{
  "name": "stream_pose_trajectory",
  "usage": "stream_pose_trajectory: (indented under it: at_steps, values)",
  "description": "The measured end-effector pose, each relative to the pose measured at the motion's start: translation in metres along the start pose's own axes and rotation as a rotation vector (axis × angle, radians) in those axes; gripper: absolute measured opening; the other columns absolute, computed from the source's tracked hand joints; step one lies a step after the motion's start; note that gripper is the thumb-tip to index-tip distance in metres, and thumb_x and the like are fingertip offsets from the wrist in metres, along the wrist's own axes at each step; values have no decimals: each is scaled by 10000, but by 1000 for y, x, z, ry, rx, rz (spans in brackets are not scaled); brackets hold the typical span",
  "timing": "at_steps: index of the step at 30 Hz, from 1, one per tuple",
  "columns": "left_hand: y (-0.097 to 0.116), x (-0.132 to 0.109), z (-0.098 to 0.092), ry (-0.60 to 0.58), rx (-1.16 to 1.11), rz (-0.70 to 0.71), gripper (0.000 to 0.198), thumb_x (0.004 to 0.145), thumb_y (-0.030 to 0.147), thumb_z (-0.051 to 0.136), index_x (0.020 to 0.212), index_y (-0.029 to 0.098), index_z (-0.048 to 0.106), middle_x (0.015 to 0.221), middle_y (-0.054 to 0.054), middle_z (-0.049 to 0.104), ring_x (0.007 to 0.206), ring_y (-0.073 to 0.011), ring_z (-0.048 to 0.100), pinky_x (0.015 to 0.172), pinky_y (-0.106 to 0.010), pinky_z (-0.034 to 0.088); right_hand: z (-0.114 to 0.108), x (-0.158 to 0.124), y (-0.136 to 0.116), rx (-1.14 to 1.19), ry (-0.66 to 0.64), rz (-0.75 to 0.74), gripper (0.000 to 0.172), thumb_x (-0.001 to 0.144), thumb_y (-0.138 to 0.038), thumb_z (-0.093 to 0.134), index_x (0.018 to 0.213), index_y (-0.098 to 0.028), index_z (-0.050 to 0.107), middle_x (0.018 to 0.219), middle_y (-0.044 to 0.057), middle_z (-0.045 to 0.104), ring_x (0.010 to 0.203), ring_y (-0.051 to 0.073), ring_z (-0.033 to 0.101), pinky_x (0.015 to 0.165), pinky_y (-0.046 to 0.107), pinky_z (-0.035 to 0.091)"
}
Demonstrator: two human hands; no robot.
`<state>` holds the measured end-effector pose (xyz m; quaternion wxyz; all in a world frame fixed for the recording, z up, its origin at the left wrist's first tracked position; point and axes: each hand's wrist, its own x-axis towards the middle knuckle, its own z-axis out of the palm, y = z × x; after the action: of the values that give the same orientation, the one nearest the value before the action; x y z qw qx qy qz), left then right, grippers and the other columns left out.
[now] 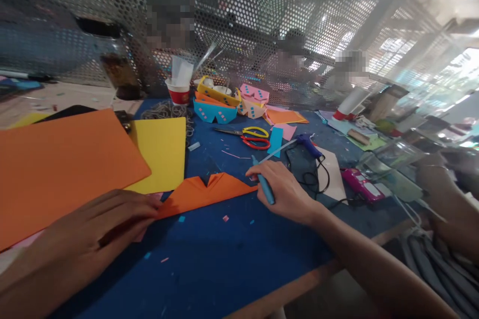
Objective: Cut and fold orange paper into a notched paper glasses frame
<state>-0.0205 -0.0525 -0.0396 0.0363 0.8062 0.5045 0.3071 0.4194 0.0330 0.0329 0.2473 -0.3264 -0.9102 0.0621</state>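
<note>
Head camera view: at a blue surface (224,254) strewn with tiny paper offcuts, a person works a folded orange paper piece (205,192) that lies just below the middle of the frame, its upper edge notched in a small V. The left hand (112,219), at lower left, lies flat with fingers stretched out and close together, pressing down on the piece's left end. The right hand (288,192), right of centre, is curled around a blue pen-like tool (264,187), whose upper tip sits at the piece's right end; what kind of tool it is cannot be told.

A large orange sheet (63,164) fills the left of the frame, partly overlapping a yellow sheet (160,152) beside it. Above the right hand lie scissors (249,137) with one yellow and one red handle. To the right of them is a blue-handled tool with a black cable (309,144), and further right a pink device (361,184).

Toward the upper middle stand finished paper shapes in blue (215,112), yellow (217,92) and pink (254,93), next to a red paper cup (179,93). A perforated metal screen (262,10) closes off the far side. At the right edge, another person's arm (441,184) enters the frame.
</note>
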Motion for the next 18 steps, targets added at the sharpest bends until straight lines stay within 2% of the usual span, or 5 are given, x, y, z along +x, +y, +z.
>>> stream_pose_trajectory:
  at_steps: [4, 7, 12, 14, 18]
  values:
    - [19, 19, -6, 41, -56, 128, 240, 1175, 481, 621, 1202, 477, 859, 1169, 83, 922, 987, -227, 875, 819, -345, 709, -5, 7, -26, 110, 206, 53, 233, 1189, -191, 638, 1360, -254, 783, 1156, 83, 854, 1065, 264, 799, 972, 429, 583]
    - [30, 27, -10, 75, -87, 171, 216, 1192, 446, 637, 1168, 420, 850, 1107, 65, 903, 949, -197, 860, 792, -310, 682, -1, 20, -64, 452, 174, 65, 225, 1213, -274, 650, 1328, -270, 843, 1133, 52, 880, 998, 215, 811, 914, 375, 637]
    - [30, 29, -12, 43, -176, 197, 235, 1207, 351, 631, 1125, 373, 850, 1032, 39, 877, 905, -177, 824, 725, -273, 644, 34, 54, -118, 898, 1, 390, 149, 1111, -354, 731, 1177, -236, 793, 872, -16, 797, 752, 160, 757, 726, 300, 634]
    - [28, 28, -12, 20, -207, 179, 256, 1202, 312, 625, 1141, 366, 868, 999, 25, 864, 879, -180, 806, 708, -276, 632, 48, 63, -127, 952, 11, 451, 149, 1082, -390, 744, 1075, -242, 736, 843, -26, 766, 738, 156, 737, 698, 290, 616]
    - [28, 28, -14, -17, -245, 131, 249, 1160, 245, 649, 1162, 340, 879, 1036, -3, 880, 917, -198, 817, 769, -303, 654, 62, 66, -126, 859, 62, 373, 164, 1064, -373, 721, 955, -259, 677, 795, -37, 725, 717, 150, 693, 681, 284, 571]
